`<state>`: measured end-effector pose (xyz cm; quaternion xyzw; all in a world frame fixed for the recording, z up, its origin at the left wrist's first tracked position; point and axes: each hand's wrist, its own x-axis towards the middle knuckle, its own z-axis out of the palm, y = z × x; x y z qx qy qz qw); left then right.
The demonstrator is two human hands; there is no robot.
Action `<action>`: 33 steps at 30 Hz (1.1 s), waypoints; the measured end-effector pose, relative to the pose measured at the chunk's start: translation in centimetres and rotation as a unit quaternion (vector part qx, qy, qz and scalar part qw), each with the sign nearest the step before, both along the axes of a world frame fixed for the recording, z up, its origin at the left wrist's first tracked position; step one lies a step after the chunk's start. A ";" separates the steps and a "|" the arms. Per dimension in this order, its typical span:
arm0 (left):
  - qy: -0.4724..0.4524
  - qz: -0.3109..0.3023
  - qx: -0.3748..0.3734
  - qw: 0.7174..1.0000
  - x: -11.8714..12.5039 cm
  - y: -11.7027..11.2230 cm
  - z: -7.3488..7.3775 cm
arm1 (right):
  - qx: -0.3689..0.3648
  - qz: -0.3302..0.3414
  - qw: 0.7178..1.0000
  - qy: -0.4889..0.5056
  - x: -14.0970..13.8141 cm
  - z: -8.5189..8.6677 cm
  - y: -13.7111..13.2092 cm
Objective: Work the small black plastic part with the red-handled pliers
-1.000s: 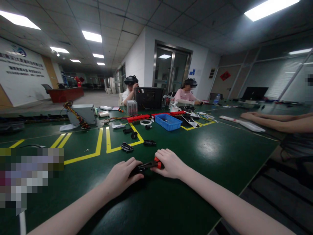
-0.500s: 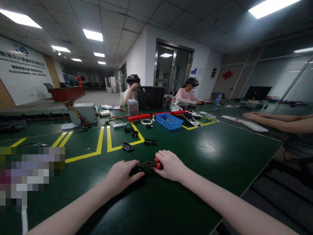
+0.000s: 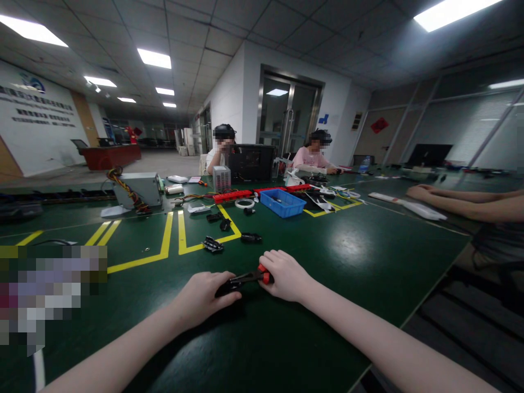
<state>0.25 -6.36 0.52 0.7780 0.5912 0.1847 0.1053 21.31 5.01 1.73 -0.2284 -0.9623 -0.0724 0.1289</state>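
My right hand (image 3: 285,275) is closed around the red handles of a pair of pliers (image 3: 248,278), whose dark jaws point left. Those jaws meet a small black part (image 3: 226,286) that my left hand (image 3: 206,295) grips between thumb and fingers. Much of this part is hidden by my fingers, so its exact kind does not show. Beyond my hands, several black plastic pieces (image 3: 213,244) lie on the green tabletop (image 3: 311,245), one of them an elongated black piece (image 3: 251,237) just past the pliers.
A blue bin (image 3: 282,203) stands farther back beside red power strips (image 3: 233,196). At left sits a metal power supply (image 3: 139,191) with a bundle of wires. A person's forearms (image 3: 462,202) rest at the right edge; two people sit across the table.
Both hands stay nearly in place. My left hand and the black part have dipped very slightly, and the pliers' jaws tilt a little more downward to the left.
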 end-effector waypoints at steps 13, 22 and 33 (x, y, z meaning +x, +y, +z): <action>-0.006 -0.043 0.013 0.999 0.1 -0.6 -0.2 | 0.016 0.059 0.998 -0.002 0.5 -0.3 1.0; 0.028 -0.018 0.018 0.999 0.5 -0.4 0.3 | 0.053 0.066 0.996 0.001 0.8 0.1 1.5; 0.050 -0.021 0.008 0.998 0.5 -0.6 0.4 | 0.054 0.065 0.996 0.039 1.2 0.1 2.3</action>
